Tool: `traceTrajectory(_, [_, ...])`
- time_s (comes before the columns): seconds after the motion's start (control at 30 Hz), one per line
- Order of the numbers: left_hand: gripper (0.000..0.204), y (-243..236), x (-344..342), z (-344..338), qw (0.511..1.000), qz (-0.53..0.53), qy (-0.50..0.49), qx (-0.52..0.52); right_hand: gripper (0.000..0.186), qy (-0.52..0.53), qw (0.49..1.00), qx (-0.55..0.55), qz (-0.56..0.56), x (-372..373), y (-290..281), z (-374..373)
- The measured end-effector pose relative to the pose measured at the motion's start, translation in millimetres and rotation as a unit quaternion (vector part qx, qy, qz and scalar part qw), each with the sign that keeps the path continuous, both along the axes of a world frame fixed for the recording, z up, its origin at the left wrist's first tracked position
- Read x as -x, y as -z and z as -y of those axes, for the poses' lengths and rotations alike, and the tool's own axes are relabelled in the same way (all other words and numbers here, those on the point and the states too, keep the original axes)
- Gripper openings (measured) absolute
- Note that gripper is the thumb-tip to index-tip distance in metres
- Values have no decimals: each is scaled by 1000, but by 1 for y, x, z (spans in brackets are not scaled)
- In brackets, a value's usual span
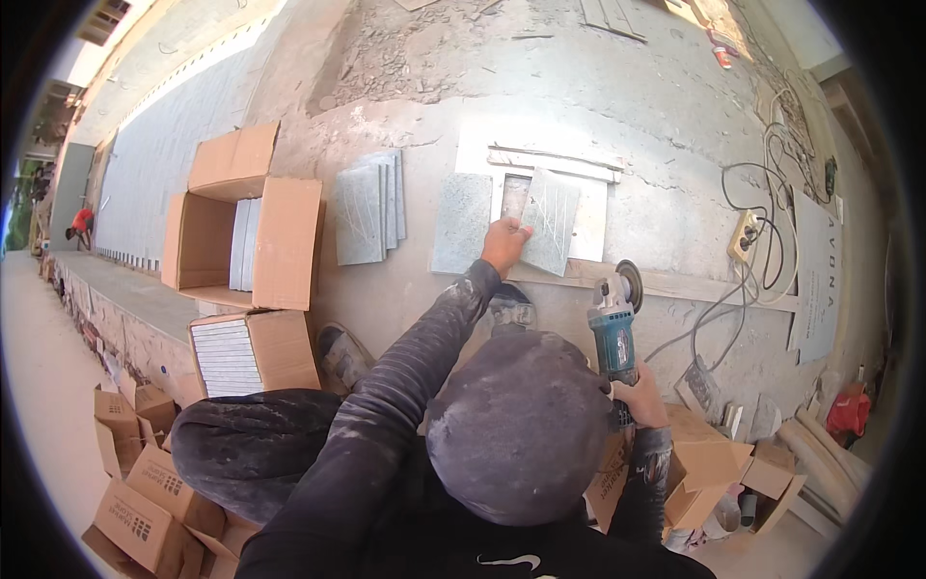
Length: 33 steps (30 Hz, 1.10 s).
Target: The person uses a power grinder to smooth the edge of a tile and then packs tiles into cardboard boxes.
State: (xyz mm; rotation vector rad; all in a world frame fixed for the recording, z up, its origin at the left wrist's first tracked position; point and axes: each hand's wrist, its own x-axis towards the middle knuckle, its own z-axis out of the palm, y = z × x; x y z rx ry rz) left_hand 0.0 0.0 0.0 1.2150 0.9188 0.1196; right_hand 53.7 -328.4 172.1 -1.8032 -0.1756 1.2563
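Down on the dusty floor (410, 318), a person in a grey cap (521, 425) is crouching over some grey tiles. The left hand (504, 248) is pinching one lined tile (552, 224) by its left edge, with the fingers closed on it. Thin pale lines are running over the top of this tile. It is sitting at a slant above a white board (590, 220), but from where I am standing I cannot quite tell if it is touching the board.

The right hand (640, 398) is wrapping its fingers around the back end of a blue-green grinder (613, 338). The round disc (630, 285) is pointing away from the person, near the lined tile.

Just left of the left hand, a plain tile (461, 224) is lying flat. Farther left, a small pile of tiles (359, 217) is lying spread like cards. Past that, an open brown box (294, 241) is holding more tiles, and a second box (285, 349) is holding a full row. Off to the right, a yellow power strip (744, 236) is lying among dark cords. Far away on the left, a worker in red (83, 225) is bending down.
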Motion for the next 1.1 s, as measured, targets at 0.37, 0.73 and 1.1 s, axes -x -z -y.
traceTrajectory(0.37, [31, -8, 170, -127, 944, 39, -317, -77, 46, -70, 996, -5, 59, -6, -8, -36])
traceTrajectory(0.73, [30, 75, 275, -175, 907, -89, -351, -216, 42, -78, 993, -64, 63, 0, -12, -56])
traceTrajectory(1.1, [46, 96, 260, -175, 800, -320, -299, -410, 44, -69, 992, -60, 89, -6, -7, -55])
